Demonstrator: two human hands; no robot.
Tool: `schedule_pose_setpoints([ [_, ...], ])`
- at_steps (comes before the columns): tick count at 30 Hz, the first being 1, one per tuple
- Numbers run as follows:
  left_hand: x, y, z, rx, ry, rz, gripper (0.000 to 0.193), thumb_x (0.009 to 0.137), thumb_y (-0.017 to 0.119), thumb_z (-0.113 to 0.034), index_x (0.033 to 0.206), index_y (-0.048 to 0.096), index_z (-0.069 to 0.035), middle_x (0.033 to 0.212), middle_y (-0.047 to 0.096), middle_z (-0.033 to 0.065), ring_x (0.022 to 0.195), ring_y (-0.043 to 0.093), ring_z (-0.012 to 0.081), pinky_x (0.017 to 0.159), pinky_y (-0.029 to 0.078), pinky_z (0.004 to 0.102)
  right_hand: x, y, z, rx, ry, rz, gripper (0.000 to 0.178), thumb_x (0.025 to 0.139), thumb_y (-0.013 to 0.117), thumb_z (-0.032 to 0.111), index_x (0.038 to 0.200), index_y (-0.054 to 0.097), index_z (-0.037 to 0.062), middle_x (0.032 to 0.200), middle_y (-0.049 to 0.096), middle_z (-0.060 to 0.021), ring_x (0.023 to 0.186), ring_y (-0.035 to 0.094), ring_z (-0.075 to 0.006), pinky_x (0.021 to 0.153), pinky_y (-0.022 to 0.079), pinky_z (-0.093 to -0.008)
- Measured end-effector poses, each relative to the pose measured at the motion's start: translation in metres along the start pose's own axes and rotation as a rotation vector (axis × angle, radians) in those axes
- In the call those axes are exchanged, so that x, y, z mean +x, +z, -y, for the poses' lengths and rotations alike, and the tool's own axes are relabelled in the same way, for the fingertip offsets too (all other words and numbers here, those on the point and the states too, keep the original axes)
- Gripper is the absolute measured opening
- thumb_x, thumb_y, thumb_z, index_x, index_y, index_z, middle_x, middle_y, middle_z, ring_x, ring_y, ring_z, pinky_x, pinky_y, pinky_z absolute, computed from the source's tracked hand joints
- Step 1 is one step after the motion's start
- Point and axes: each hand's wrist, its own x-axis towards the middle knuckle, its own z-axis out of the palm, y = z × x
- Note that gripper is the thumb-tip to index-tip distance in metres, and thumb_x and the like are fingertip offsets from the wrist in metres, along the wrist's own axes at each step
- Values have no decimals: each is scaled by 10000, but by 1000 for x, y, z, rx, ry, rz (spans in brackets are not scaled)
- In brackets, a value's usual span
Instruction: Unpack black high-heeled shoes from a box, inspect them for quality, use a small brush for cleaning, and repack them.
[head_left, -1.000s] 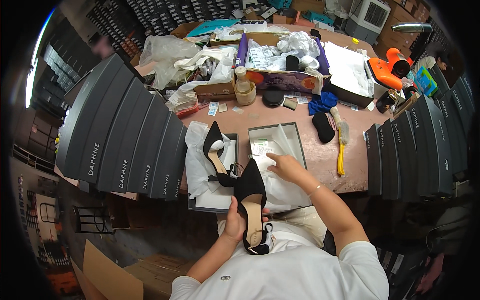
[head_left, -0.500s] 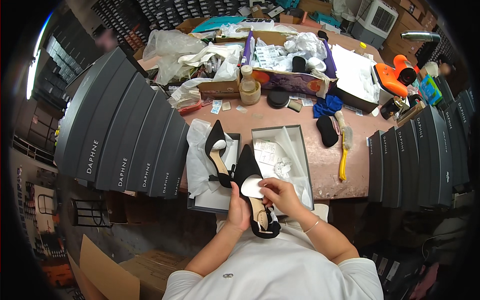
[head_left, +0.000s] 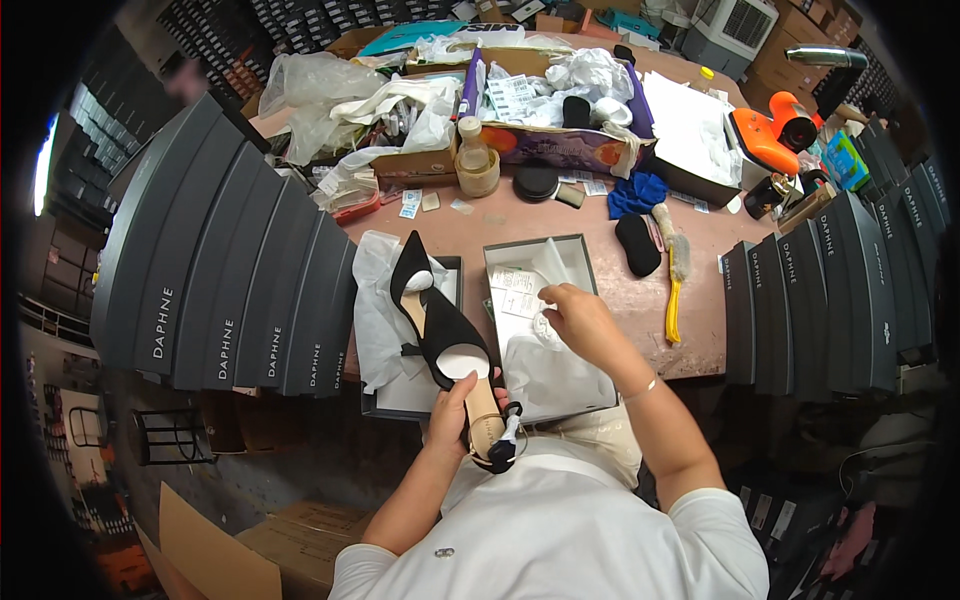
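My left hand [head_left: 452, 418] grips a black pointed shoe [head_left: 455, 335], thumb on the inner side and fingertips showing at the far side. Its insole is beige, and a white rounded piece [head_left: 464, 362] sits in the toe opening. Near the heel are a strap and some white wrapping. Over the right-hand grey box [head_left: 604, 395], my right hand [head_left: 585, 325] hovers with loosely bent fingers, thumb and forefinger apart. Below its fingertips lies crumpled white paper [head_left: 545, 328]. The matching black shoe [head_left: 408, 262] rests on tissue in the left grey box [head_left: 385, 412], partly covered by the held shoe.
Dark shoeboxes stand in rows at left [head_left: 205, 280] and right [head_left: 800, 310]. Behind are a glass bottle [head_left: 476, 165], a round black tin [head_left: 535, 183] and a purple carton [head_left: 550, 148] of paper. A yellow-handled brush [head_left: 675, 285], black pad [head_left: 638, 245] and blue cloth [head_left: 637, 195] lie at right.
My right hand has left the white piece in the shoe and moved up and right over the box. The held shoe has tilted, its toe now pointing up-left across the other shoe.
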Motion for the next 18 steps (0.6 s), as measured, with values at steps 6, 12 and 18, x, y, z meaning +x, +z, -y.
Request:
schedule_pose_setpoints([
  [6, 14, 2, 2, -176, -102, 130, 577, 920, 494, -547, 1132, 571, -15, 855, 644, 98, 764, 651, 201, 690, 545, 317, -6, 49, -63, -518, -165, 282, 234, 792, 598, 67, 1023, 582, 31, 880, 622, -160, 809, 639, -320, 668, 532, -399],
  [12, 18, 12, 1, -252, -40, 72, 725, 898, 423, -649, 1214, 516, -3, 1002, 622, 145, 855, 636, 289, 792, 539, 396, 3, 11, 3, -53, -97, 89, 402, 761, 696, 105, 1122, 533, 40, 1044, 605, -188, 994, 587, -347, 826, 492, -422],
  [18, 15, 10, 2, -212, -100, 100, 643, 903, 462, -618, 1162, 540, -34, 1005, 627, 144, 885, 634, 284, 804, 538, 388, 49, 62, -52, -141, -24, -47, 432, 744, 671, 67, 1161, 560, 60, 1156, 575, -175, 1044, 564, -355, 851, 493, -429],
])
